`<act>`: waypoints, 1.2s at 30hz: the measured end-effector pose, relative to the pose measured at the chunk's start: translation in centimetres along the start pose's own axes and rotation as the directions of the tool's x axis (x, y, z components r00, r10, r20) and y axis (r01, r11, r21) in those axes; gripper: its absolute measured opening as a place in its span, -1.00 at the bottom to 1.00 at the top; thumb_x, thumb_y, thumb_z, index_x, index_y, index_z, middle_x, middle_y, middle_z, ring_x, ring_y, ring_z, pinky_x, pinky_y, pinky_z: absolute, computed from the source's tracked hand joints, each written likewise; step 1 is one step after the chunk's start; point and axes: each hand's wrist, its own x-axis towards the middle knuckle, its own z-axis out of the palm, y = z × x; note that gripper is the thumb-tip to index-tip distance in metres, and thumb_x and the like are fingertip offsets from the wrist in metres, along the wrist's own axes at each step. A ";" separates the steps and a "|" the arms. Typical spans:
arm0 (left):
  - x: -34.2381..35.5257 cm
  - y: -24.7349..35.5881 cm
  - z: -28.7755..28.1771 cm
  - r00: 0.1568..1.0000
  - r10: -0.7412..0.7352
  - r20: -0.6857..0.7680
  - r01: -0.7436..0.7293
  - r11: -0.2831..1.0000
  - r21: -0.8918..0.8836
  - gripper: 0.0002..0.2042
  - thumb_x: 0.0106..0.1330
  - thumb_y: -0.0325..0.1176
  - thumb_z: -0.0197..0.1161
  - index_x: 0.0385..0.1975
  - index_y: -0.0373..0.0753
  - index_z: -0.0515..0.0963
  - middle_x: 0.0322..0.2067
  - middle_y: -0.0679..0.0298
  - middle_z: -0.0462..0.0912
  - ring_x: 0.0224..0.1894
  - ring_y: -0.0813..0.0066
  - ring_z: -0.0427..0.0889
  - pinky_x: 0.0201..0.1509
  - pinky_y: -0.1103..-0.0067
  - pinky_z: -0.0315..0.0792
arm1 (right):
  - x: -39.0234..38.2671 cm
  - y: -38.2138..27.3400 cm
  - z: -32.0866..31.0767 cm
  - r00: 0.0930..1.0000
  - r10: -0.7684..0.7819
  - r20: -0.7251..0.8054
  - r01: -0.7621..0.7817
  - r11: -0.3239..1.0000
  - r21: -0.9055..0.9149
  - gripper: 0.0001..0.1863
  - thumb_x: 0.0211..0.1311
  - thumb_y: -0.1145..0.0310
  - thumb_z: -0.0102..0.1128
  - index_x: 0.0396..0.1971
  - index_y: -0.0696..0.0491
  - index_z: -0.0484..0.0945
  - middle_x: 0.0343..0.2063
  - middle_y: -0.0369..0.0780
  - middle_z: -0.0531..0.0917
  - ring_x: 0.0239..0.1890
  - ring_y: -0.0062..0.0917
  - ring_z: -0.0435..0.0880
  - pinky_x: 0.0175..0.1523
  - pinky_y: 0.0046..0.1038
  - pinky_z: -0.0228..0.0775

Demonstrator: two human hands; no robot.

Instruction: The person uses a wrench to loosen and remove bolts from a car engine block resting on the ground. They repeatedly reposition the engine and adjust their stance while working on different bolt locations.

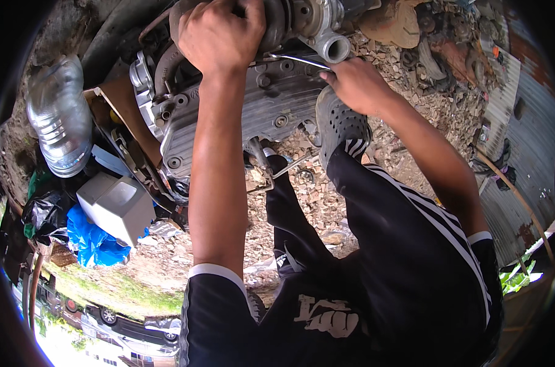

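Two hands: the left hand (221, 38) was curled over a thick dark pipe (276, 27) at the top of the view; the right hand (360, 84) grasped one end of a wrench (302, 60).
Engine (228, 119): it lay just ahead of the person, beneath both hands; a bulky grey metal block, its broad cover ridged lengthwise, streaked with dark grime and set with round bolts (281, 121).
Wrench: slim, straight, shiny steel, angled along the engine's upper edge; whether its far end sat on a bolt, I could not tell.
Pipework: rounded and brownish, with a bent pipe (167, 68) at the left and a pale grey spout (337, 48), its mouth round and open, near the right hand.
Shoe (338, 125): grey, dotted with small holes, close beside the engine.
Ground (436, 147): rough, tan, strewn with broken chips.
Left side: a shiny ribbed silver container (60, 116), a boxy white case (134, 211) and a crinkled blue bag (91, 238).
Right side: wavy metal sheeting (528, 140), grey with rust patches.
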 end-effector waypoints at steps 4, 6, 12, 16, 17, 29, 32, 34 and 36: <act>1.1 1.6 -1.3 0.995 0.095 -0.022 -0.097 0.992 -0.082 -0.76 0.10 -0.29 0.22 -0.62 -0.36 0.66 -0.56 -0.03 0.65 -0.42 0.00 0.64 -0.11 0.24 0.50 | -3.5 -6.9 -1.6 0.999 -0.015 0.051 0.019 0.998 -0.061 -0.47 0.16 0.70 -0.05 0.20 0.42 0.35 -0.10 0.23 0.54 -0.07 0.04 0.66 0.06 -0.13 0.54; 1.1 1.5 -1.2 0.997 0.077 -0.025 -0.079 0.992 -0.103 -0.76 0.10 -0.29 0.22 -0.62 -0.36 0.65 -0.56 -0.03 0.65 -0.42 -0.02 0.63 -0.11 0.24 0.50 | -4.0 -6.6 -1.3 0.997 -0.076 0.003 0.075 0.982 -0.171 -0.49 0.23 0.65 -0.01 0.20 0.46 0.34 -0.10 0.21 0.57 -0.09 -0.02 0.70 0.00 -0.21 0.62; 1.0 1.6 -1.7 0.996 0.087 -0.010 -0.087 0.991 -0.098 -0.76 0.12 -0.30 0.22 -0.63 -0.36 0.64 -0.57 -0.05 0.64 -0.42 -0.03 0.62 -0.08 0.22 0.50 | -7.4 2.0 -0.9 0.973 -0.169 -0.159 0.187 0.976 0.109 -0.61 0.45 0.40 0.02 0.24 0.02 0.52 -0.08 -0.05 0.67 0.00 -0.13 0.66 0.09 -0.13 0.50; 1.2 1.4 -1.4 0.996 0.079 -0.029 -0.081 0.992 -0.096 -0.76 0.13 -0.30 0.23 -0.63 -0.36 0.63 -0.58 -0.05 0.63 -0.42 -0.03 0.62 -0.09 0.22 0.50 | -5.1 6.9 1.3 0.971 -0.062 -0.232 0.141 0.928 0.344 -0.54 0.56 0.17 -0.03 0.28 0.10 0.47 0.22 -0.06 0.58 0.21 -0.30 0.59 0.34 -0.31 0.35; 1.1 1.4 -1.4 0.997 0.078 -0.014 -0.079 0.993 -0.086 -0.76 0.14 -0.30 0.23 -0.63 -0.36 0.64 -0.58 -0.05 0.63 -0.42 -0.03 0.62 -0.09 0.22 0.50 | -3.5 8.3 1.5 0.967 -0.052 -0.248 0.150 0.907 0.392 -0.56 0.53 0.15 0.05 0.20 0.13 0.55 0.13 -0.05 0.65 0.16 -0.33 0.63 0.28 -0.35 0.38; 0.9 1.1 -1.4 0.992 0.112 -0.058 -0.116 0.990 -0.082 -0.76 0.13 -0.32 0.20 -0.62 -0.37 0.64 -0.59 -0.06 0.61 -0.41 -0.04 0.61 -0.06 0.23 0.51 | 3.2 10.7 4.5 1.000 -0.014 -0.028 0.026 0.855 0.518 -0.55 0.37 0.01 0.28 0.07 0.01 0.68 -0.05 -0.13 0.76 0.01 -0.47 0.69 0.19 -0.42 0.42; 1.3 1.7 -1.1 0.992 0.107 -0.070 -0.114 0.988 -0.105 -0.76 0.12 -0.32 0.20 -0.63 -0.38 0.63 -0.59 -0.07 0.62 -0.41 -0.04 0.61 -0.04 0.23 0.51 | 5.1 13.5 5.0 0.995 -0.079 -0.066 0.101 0.849 0.519 -0.55 0.33 0.01 0.31 0.01 0.06 0.69 -0.09 -0.09 0.76 -0.02 -0.40 0.71 0.16 -0.39 0.44; 1.5 1.9 -1.0 0.993 0.105 -0.060 -0.112 0.987 -0.115 -0.76 0.12 -0.33 0.19 -0.63 -0.38 0.63 -0.59 -0.07 0.62 -0.41 -0.04 0.62 -0.03 0.23 0.51 | 6.1 14.1 5.0 0.973 -0.123 -0.198 0.188 0.917 0.351 -0.57 0.34 0.01 0.29 -0.05 0.07 0.71 -0.13 -0.05 0.75 -0.04 -0.30 0.72 0.13 -0.32 0.47; 1.5 1.9 -1.0 0.993 0.105 -0.046 -0.110 0.987 -0.114 -0.76 0.12 -0.33 0.20 -0.62 -0.39 0.64 -0.58 -0.07 0.62 -0.40 -0.04 0.62 -0.02 0.23 0.51 | 6.2 13.6 5.0 0.959 -0.121 -0.256 0.171 0.968 0.182 -0.58 0.35 0.01 0.26 -0.08 0.07 0.71 -0.16 -0.02 0.74 -0.06 -0.20 0.72 0.10 -0.24 0.50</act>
